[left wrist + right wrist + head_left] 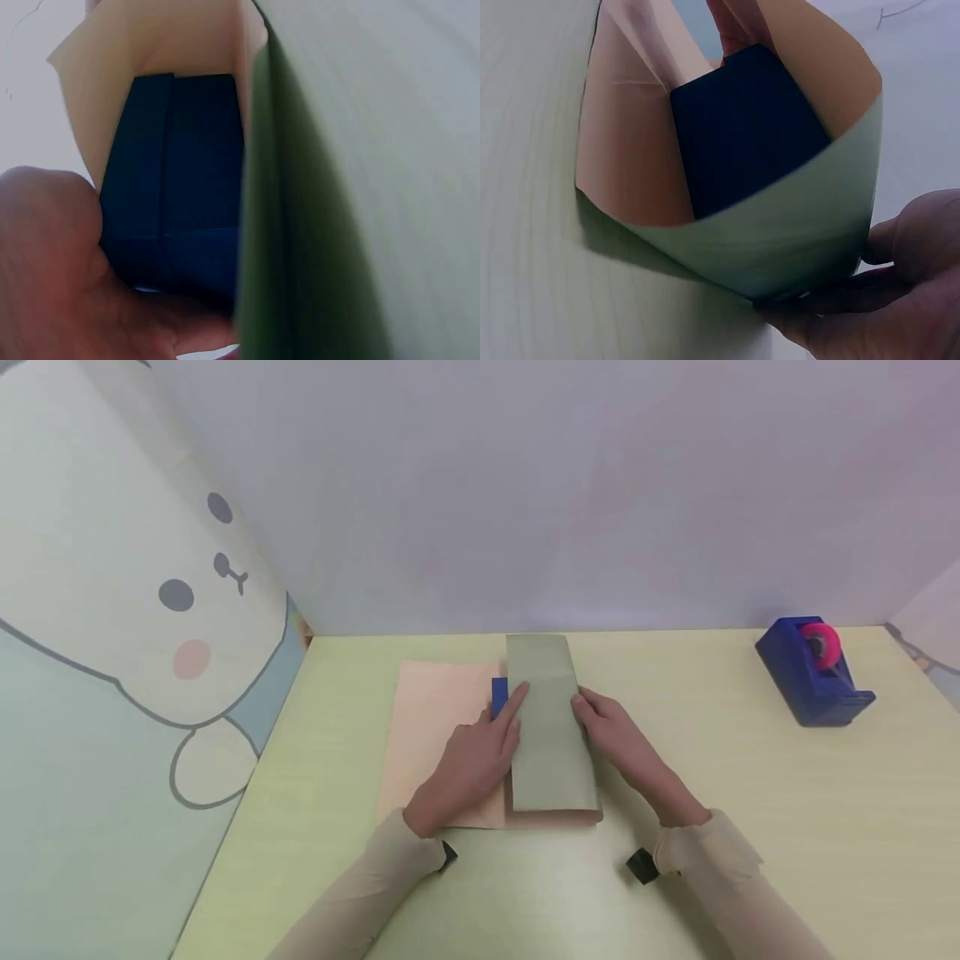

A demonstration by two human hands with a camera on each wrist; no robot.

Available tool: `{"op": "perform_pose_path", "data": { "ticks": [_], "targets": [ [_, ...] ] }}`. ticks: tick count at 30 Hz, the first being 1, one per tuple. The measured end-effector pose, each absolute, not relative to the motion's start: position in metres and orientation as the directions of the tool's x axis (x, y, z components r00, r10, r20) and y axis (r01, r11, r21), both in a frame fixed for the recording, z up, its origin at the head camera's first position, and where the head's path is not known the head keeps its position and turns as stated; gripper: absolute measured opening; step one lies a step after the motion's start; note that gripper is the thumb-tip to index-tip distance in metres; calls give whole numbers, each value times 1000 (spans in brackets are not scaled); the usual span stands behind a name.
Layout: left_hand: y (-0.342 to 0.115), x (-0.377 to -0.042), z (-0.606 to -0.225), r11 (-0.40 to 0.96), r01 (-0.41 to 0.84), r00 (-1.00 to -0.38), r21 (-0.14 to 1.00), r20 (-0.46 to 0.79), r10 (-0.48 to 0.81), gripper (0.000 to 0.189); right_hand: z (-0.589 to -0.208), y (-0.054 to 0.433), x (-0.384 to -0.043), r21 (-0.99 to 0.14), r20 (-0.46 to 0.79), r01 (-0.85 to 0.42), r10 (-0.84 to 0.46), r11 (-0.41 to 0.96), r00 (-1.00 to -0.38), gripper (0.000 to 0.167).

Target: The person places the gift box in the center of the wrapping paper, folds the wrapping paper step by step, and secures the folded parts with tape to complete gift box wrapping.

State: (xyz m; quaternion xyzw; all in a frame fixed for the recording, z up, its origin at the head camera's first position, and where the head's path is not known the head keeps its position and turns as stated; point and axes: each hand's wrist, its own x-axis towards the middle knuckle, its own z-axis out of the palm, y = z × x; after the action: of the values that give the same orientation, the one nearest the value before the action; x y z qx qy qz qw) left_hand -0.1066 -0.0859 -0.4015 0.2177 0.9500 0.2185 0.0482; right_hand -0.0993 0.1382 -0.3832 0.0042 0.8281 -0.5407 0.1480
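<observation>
A dark blue box (199,157), mostly covered in the head view, lies within a sheet of paper (555,735) that is green outside and peach inside. The green flap is folded over it from the right, while the peach part (438,727) spreads leftward. My left hand (468,768) is at the box's left side, its index finger extended and pressing on the flap's left edge. At the right fold, my right hand (618,735) pinches the paper, thumb on top and other fingers lower along the side. The paper's near end gapes open around the box.
A blue tape dispenser (806,681) with a pink roll stands at the table's back right. Behind the pale wooden table (720,777) rises a plain wall panel (525,502). A panel with a cartoon animal (135,568) borders the left side.
</observation>
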Motion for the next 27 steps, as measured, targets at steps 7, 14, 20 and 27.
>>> {"op": "perform_pose_path", "data": {
  "ticks": [7, 14, 20, 27],
  "targets": [
    [-81, -105, -398, 831, 380, -911, 407, 9, 412, 56, -380, 138, -87, -867, -254, 136, -190, 480, -948, 63],
    [-82, -106, -392, 829, 375, -911, 415, 2, 412, 56, -378, 139, -61, -860, -240, 108, -210, 498, -948, 63],
    [-86, -107, -397, 827, 381, -902, 414, -29, 431, 57, -380, 136, -71, -858, -220, 93, -197, 506, -955, 59],
    [-84, -107, -399, 836, 409, -897, 366, -10, 443, 59, -379, 138, -106, -870, -263, 135, -216, 474, -940, 59]
  ]
}}
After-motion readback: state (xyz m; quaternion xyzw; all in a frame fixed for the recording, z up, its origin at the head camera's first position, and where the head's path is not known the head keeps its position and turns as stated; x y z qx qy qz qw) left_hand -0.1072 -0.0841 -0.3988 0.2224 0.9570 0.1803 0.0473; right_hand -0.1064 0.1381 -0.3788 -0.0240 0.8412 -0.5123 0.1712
